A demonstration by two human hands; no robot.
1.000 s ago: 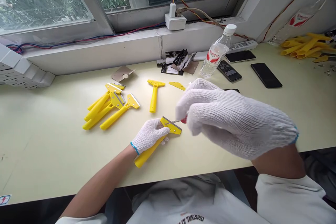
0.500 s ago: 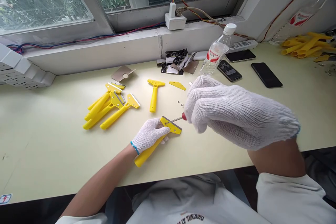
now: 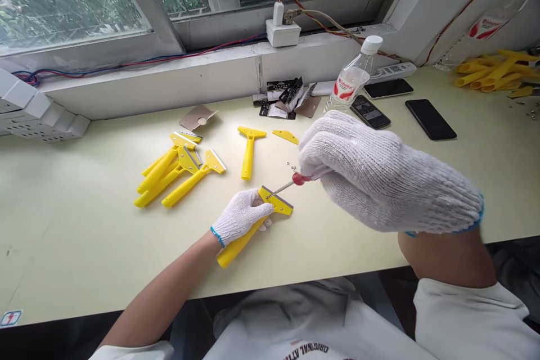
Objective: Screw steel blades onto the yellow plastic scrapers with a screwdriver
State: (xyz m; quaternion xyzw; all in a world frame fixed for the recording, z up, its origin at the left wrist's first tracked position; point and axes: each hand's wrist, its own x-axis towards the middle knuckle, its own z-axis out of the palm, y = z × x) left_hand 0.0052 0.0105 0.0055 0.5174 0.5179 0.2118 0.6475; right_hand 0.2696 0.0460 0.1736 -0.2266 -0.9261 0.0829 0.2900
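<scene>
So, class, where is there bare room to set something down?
Bare: the left side of the table, between the white boxes, the scraper pile and the left arm; and the right side, before the rightmost phone and beyond the right hand. Crowded: the middle, where the left hand holds another scraper, and the back, with bottle and packaging.

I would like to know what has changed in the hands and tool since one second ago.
The right hand has moved slightly up and right in the picture; the screwdriver slants more steeply, and more of its red handle shows. Small metal pieces came into view. Nothing was let go or newly taken. The left hand still holds the yellow scraper, with the tip at its head.
</scene>
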